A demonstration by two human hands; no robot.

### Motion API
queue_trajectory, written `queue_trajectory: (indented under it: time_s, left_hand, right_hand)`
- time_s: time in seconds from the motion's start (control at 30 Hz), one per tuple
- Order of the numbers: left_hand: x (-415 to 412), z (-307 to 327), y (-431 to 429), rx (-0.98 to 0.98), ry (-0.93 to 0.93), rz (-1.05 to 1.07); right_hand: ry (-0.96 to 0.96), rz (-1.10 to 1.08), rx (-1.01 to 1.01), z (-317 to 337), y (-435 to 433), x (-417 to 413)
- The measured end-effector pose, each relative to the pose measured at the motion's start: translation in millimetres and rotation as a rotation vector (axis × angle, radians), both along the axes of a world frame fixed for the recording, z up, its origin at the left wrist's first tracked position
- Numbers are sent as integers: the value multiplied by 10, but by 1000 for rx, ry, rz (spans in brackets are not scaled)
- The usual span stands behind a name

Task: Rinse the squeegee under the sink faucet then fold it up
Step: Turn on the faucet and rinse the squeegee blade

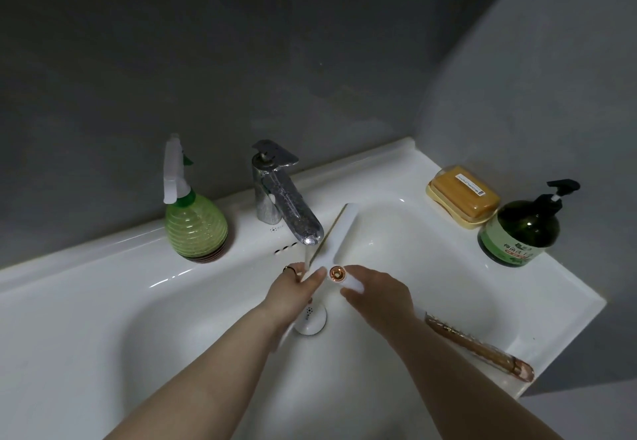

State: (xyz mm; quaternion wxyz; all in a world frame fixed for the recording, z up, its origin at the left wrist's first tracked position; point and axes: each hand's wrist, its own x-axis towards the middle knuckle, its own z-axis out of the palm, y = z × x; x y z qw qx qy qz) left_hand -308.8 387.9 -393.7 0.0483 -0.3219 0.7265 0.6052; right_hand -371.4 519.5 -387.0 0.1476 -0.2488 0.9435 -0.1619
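A white folding squeegee [339, 231] with a copper pivot disc is held over the basin of the white sink [431, 288], its blade slanting up to the right of the chrome faucet [286, 205]. A thin stream of water falls from the spout onto my left hand [296, 288], which has a ring and pinches the blade just left of the pivot. My right hand [375, 293] grips the white handle just right of the pivot. The blade's lower end shows below my left wrist, above the drain [312, 319].
A green spray bottle [193, 219] stands left of the faucet. On the right ledge sit a yellow soap dish with an orange bar [463, 196] and a dark green pump bottle [524, 229]. A copper-toned brush [479, 346] lies on the sink's right front rim. Grey walls behind.
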Motion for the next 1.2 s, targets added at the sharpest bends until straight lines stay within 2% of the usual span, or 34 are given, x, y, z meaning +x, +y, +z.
queue_trajectory:
  time_s: [0.17, 0.4, 0.57, 0.73, 0.87, 1.2]
  left_hand:
    - [-38, 68, -37, -29, 10, 20]
    - [-169, 215, -123, 172, 80, 144]
    - [-158, 203, -190, 120, 96, 221]
    - [-112, 223, -222, 235, 150, 159]
    - [-100, 265, -211, 255, 211, 79]
    - [-155, 149, -141, 73, 169, 107]
  right_hand:
    - [-16, 146, 39, -1, -18, 111]
    - [-47, 258, 29, -96, 10, 244]
    - [-97, 323, 43, -113, 9, 303]
    - [-138, 342, 110, -133, 28, 327]
    - [-103, 350, 160, -127, 72, 308]
    - [-76, 366, 168, -159, 143, 336]
